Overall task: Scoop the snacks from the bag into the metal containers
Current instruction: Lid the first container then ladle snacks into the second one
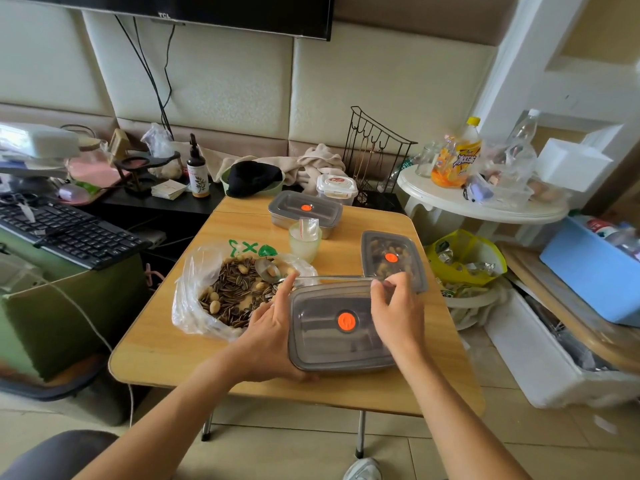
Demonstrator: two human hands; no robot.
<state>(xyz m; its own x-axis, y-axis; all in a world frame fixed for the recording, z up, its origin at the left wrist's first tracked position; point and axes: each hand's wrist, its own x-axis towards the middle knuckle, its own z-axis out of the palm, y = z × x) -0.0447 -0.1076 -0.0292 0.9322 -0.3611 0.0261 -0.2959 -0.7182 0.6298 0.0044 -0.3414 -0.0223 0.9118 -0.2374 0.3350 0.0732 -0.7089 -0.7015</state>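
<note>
At the desk's (166, 348) front, left hand (266, 337) grips the closed container (311, 367) to steady it; right hand (398, 310) curls at its far corner, pinching lid (322, 306) or spoon (270, 271), I cannot tell

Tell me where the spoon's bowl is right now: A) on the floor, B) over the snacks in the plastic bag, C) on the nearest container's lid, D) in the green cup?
B: the spoon has its bowl over the snacks inside the open bag.

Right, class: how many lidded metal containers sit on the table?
3. Near container, in the left hand; right container, at the right edge; far container, behind the cup. None looks hidden.
</note>
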